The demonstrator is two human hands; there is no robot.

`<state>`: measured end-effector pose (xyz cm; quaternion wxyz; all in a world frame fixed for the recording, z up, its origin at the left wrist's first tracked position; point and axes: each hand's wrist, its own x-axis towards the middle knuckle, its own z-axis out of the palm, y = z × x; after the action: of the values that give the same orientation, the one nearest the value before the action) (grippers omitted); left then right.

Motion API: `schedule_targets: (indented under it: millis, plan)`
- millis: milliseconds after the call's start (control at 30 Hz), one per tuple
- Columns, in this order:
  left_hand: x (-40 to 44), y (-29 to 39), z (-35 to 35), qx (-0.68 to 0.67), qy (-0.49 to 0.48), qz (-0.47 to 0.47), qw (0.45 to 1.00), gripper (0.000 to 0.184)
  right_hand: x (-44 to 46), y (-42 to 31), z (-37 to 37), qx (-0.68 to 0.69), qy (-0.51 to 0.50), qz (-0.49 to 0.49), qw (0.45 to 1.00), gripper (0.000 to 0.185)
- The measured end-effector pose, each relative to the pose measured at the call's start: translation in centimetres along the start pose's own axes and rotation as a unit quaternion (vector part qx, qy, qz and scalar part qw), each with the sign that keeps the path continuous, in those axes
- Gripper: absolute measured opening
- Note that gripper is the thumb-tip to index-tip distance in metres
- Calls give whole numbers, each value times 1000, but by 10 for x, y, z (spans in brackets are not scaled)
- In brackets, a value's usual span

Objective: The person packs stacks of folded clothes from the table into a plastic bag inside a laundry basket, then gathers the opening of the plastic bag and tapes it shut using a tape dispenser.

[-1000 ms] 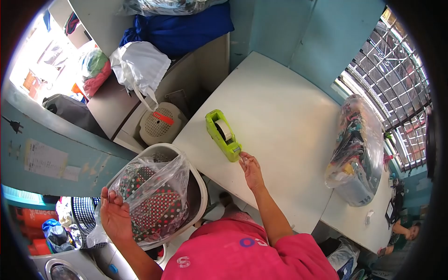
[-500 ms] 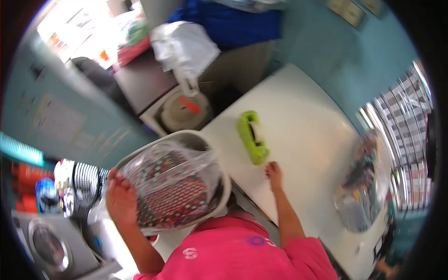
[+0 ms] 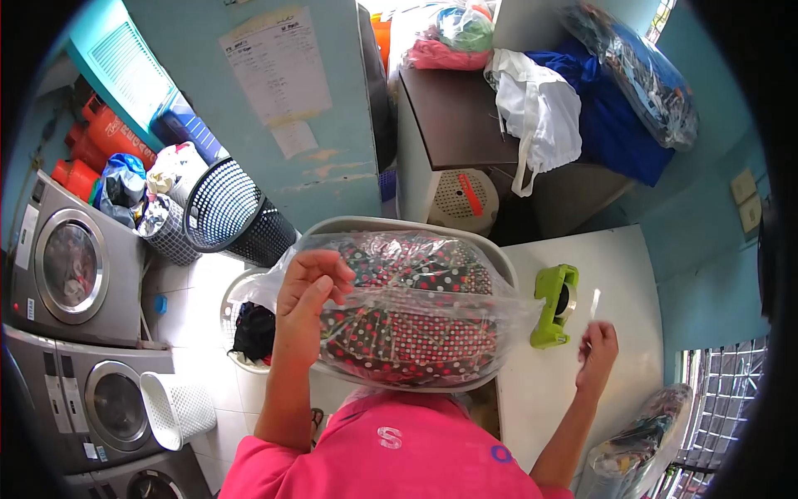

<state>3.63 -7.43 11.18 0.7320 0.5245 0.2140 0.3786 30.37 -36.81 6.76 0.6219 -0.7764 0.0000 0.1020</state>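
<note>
A clear plastic bag [image 3: 416, 328] packed with dark polka-dot fabric rests in a pale laundry basket [image 3: 366, 223] in front of me. My left hand [image 3: 309, 287] is over the bag's left end, its fingers loosely curled and the thumb apart from them. Over the white table, my right hand [image 3: 597, 353] is closed in a pinch. A short strip of tape [image 3: 595, 304] sticks up from its fingertips. Just left of that hand stands a green tape dispenser [image 3: 555, 308] with a roll in it.
Another stuffed plastic bag [image 3: 636, 445] lies at the table's right. A dark desk [image 3: 449, 125] bears a white cloth bag [image 3: 540, 108]. Washing machines [image 3: 75, 258], a black basket [image 3: 241, 220] and a white basket [image 3: 177, 409] are at the left.
The view has swung left and steadied. My left hand has lifted from the basket's left side over the bag, its fingers now curled. A tape strip now shows in my right hand.
</note>
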Motion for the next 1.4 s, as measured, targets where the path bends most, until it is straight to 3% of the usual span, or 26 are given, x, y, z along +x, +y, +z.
schedule_targets:
  millis: [67,200,267,400,467,633,767,933,1133,1200,1233,1300,1400]
  plan:
    - [-1,1,-3,46,11,32,998,24,-25,-37,53,-8,-135,-40,990,11]
    - [-11,-4,-8,56,26,65,996,22,-71,-67,145,-39,-387,-21,921,9]
    - [-18,-5,-10,25,41,59,997,20,-85,-64,176,-110,-400,-73,907,13]
    - [-27,-11,-13,41,25,92,995,19,-94,-51,202,-171,-398,-49,900,20]
    - [-30,-15,-16,73,-18,120,990,19,-93,-45,208,-218,-360,-150,895,25]
    - [-31,-22,-20,112,-44,79,990,18,-100,-53,218,-298,-315,-175,884,31]
    - [-29,-24,-22,142,-56,106,982,18,-103,-48,223,-371,-285,-225,855,38]
    - [-26,-24,-26,185,-86,118,972,19,-107,-54,225,-418,-282,-214,837,42]
    - [-18,-23,-17,331,-184,161,911,29,-106,-42,226,-426,-265,-252,827,39]
    - [-12,-21,-10,485,-209,160,834,54,-106,-40,226,-414,-260,-267,831,37]
    - [-12,-26,-11,485,-209,160,834,54,-106,-41,225,-410,-260,-277,829,34]
    - [-10,-43,-16,580,-202,126,779,71,-106,-42,222,-406,-258,-285,829,31]
    - [-10,-48,-22,614,-176,114,761,73,-104,-45,214,-368,-310,-249,841,25]
